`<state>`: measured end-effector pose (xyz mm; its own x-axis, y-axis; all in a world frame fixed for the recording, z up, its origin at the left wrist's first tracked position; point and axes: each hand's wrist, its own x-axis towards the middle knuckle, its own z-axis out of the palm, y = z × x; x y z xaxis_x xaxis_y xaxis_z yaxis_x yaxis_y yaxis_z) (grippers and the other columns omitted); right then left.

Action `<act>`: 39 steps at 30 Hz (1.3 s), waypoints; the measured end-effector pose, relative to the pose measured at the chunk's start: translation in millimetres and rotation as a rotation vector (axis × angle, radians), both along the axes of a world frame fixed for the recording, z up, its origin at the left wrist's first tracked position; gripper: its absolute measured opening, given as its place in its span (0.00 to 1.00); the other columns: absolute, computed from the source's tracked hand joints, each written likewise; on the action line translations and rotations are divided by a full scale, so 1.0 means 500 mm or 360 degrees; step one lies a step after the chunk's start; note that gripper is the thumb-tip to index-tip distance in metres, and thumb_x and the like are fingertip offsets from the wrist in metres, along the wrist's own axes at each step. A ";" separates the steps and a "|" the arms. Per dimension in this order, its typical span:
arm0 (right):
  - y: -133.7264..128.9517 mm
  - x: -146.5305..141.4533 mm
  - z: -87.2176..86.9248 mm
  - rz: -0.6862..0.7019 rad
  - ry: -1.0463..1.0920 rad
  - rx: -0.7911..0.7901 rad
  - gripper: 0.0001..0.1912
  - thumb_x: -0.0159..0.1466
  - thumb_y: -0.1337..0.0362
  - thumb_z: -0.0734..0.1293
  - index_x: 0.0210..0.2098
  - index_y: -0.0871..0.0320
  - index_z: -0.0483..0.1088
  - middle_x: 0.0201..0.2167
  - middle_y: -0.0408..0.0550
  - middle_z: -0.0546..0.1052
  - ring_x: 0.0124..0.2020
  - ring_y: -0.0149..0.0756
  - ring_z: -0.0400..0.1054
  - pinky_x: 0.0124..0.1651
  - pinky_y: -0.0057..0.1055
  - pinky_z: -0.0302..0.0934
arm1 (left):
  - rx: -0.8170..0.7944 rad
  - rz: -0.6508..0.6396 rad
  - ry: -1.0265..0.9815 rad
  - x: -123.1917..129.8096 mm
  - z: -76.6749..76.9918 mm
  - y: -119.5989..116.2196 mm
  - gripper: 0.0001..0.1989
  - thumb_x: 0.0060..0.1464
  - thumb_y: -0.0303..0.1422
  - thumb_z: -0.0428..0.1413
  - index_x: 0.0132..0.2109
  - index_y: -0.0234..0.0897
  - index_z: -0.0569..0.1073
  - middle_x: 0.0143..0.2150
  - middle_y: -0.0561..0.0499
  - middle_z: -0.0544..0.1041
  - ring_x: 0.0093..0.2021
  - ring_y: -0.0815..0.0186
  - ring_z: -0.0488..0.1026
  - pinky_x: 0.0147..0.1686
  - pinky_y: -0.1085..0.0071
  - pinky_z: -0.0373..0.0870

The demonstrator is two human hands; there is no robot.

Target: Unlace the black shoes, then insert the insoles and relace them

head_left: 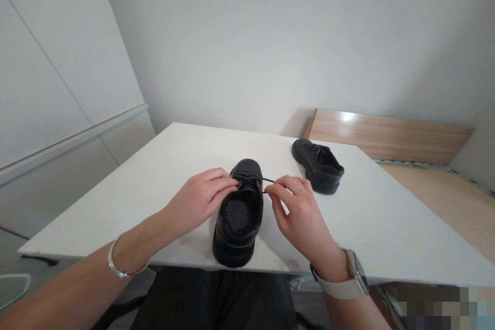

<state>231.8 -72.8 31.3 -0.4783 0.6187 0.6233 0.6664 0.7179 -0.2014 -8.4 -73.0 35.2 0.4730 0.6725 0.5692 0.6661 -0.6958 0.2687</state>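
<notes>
A black lace-up shoe (236, 250) stands upright on the white table in front of me, its toe pointing away and its heel close to the table's near edge. Between the thumb and fingertips of my right hand (296, 203) is the black shoelace (267, 180), drawn out to the right of the shoe. My left hand (201, 192) lies at the shoe's left side, its fingers closed together at the lacing; what they pinch there is hidden. The shoe's opening faces me and shows a dark grey insole (238, 215).
A second black shoe (323, 170) rests on the white table (166, 160) farther back to the right, turned at an angle. Behind the table's right side are a wooden board (386, 134) and a light brown surface (444, 191). Walls stand behind and at the left.
</notes>
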 end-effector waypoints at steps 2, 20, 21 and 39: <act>-0.003 -0.001 0.002 0.0002 0.0003 0.0009 0.13 0.64 0.79 0.60 0.41 0.58 0.71 0.36 0.48 0.72 0.39 0.39 0.65 0.49 0.42 0.55 | 0.0005 0.0043 0.0024 0.007 0.000 -0.005 0.10 0.65 0.34 0.55 0.46 0.33 0.77 0.41 0.46 0.79 0.41 0.63 0.77 0.42 0.68 0.74; -0.002 -0.011 -0.002 -0.0057 0.0009 0.0060 0.13 0.65 0.78 0.61 0.41 0.57 0.71 0.37 0.48 0.73 0.41 0.40 0.66 0.50 0.43 0.55 | 0.0020 0.0267 0.0383 0.017 0.005 -0.018 0.12 0.65 0.26 0.49 0.52 0.35 0.74 0.43 0.46 0.80 0.42 0.62 0.78 0.44 0.66 0.75; -0.002 -0.013 -0.002 -0.0058 0.0000 0.0070 0.13 0.65 0.78 0.61 0.41 0.57 0.71 0.37 0.49 0.73 0.41 0.40 0.66 0.50 0.43 0.55 | 0.0009 0.0279 0.0418 0.018 0.008 -0.018 0.12 0.65 0.26 0.50 0.51 0.36 0.74 0.43 0.47 0.79 0.42 0.62 0.78 0.44 0.66 0.75; -0.004 0.002 -0.021 -0.0146 0.0081 0.0177 0.15 0.64 0.79 0.62 0.41 0.55 0.72 0.39 0.47 0.74 0.43 0.40 0.68 0.61 0.49 0.50 | 0.0100 0.0305 0.0122 0.031 0.000 -0.016 0.07 0.64 0.24 0.50 0.43 0.34 0.73 0.46 0.44 0.72 0.45 0.59 0.70 0.47 0.61 0.71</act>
<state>233.0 -74.8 21.1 -0.3890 0.5840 0.7124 0.7213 0.6742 -0.1588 7.1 -80.9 35.3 0.3835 0.7186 0.5801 0.8045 -0.5684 0.1722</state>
